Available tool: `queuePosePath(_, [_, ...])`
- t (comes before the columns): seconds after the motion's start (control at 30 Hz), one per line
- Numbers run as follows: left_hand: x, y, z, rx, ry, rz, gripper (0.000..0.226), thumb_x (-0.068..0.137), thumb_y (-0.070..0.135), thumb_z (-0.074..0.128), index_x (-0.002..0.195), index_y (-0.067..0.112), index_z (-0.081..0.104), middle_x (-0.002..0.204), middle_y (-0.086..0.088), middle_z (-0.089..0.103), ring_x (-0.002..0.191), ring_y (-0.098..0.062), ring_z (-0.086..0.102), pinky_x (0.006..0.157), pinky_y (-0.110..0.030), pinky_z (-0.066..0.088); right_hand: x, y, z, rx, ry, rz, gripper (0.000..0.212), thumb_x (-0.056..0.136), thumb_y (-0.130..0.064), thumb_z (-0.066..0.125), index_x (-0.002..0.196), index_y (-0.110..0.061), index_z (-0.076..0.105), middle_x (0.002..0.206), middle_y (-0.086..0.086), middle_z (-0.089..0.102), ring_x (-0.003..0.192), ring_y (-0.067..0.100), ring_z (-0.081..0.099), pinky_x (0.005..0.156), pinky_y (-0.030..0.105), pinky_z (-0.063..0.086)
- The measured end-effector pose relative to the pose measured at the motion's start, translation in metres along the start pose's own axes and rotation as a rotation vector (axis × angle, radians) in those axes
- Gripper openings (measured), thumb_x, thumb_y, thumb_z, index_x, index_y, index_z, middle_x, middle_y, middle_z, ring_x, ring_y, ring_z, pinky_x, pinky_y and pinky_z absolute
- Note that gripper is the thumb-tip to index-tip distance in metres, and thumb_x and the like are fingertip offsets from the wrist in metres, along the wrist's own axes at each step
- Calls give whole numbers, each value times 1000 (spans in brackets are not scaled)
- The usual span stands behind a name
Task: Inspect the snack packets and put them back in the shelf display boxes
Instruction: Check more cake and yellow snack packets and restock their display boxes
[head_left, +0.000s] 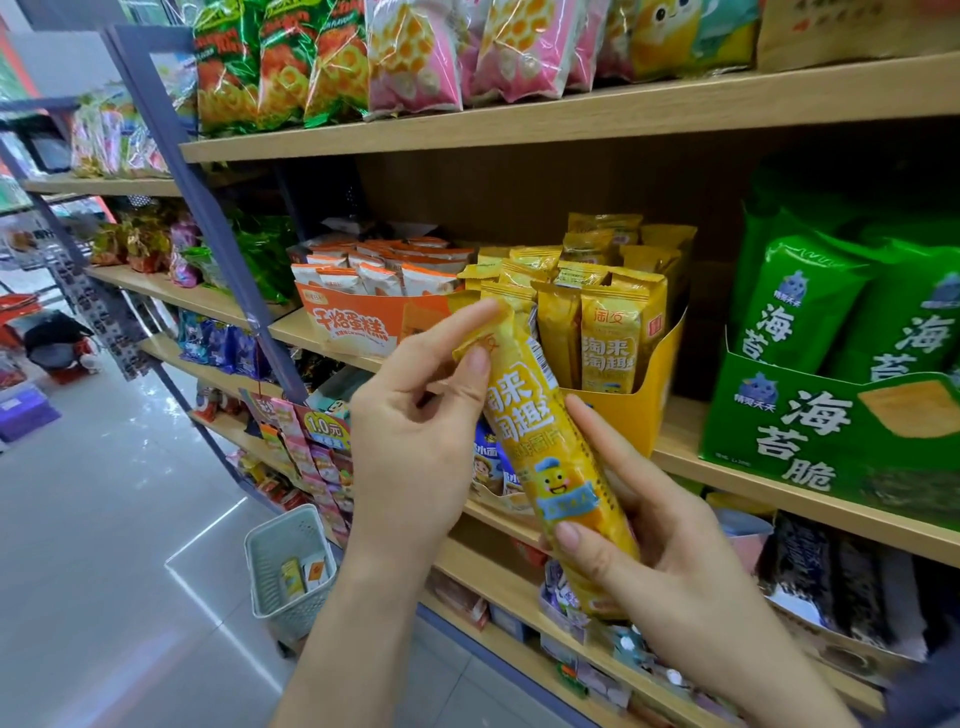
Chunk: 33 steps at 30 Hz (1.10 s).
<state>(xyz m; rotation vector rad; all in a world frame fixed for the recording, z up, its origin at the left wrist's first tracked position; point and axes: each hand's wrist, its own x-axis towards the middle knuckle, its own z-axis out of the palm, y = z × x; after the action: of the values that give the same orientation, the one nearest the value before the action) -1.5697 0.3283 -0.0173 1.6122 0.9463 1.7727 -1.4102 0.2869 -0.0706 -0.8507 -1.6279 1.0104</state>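
Note:
I hold one long yellow snack packet (550, 447) tilted in front of the shelf, its printed face with a cartoon figure toward me. My left hand (415, 415) pinches its top end between thumb and forefinger. My right hand (649, 540) grips its lower part, thumb across the front. Just behind it on the middle shelf stands the yellow display box (649, 395) with several matching yellow packets (608, 332) upright in it.
An orange display box (358, 322) of white-and-orange packets sits left of the yellow one, a green seaweed-snack box (810, 431) to the right. Bagged snacks fill the shelf above. A grey basket (291, 566) with a few packets stands on the floor by the shelf foot.

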Motion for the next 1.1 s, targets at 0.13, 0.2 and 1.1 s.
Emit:
queuePosePath(0.13, [6, -6, -11, 265, -136, 172, 34, 99, 11, 50, 126, 26, 62, 112, -3, 62, 99, -22, 63, 74, -49, 56, -1, -1, 1, -71, 38, -29, 69, 85, -28, 68, 134, -64, 37, 136, -35, 49, 125, -3, 51, 104, 38, 46])
queuePosePath(0.2, [6, -7, -13, 361, -147, 200, 32, 98, 23, 52, 129, 27, 60, 115, 1, 60, 105, -25, 61, 79, -49, 55, -1, -4, 2, -136, 59, -42, 71, 84, -26, 67, 134, -65, 36, 132, -39, 50, 122, -6, 53, 103, 33, 47])
queuePosePath(1.1, [-16, -26, -9, 954, -341, 666, 37, 89, 18, 60, 126, 21, 66, 136, -6, 60, 134, -26, 49, 111, -53, 37, 9, -19, -18, -271, 211, 58, 54, 74, -25, 80, 118, -48, 59, 108, -23, 53, 101, 2, 59, 77, 19, 54])
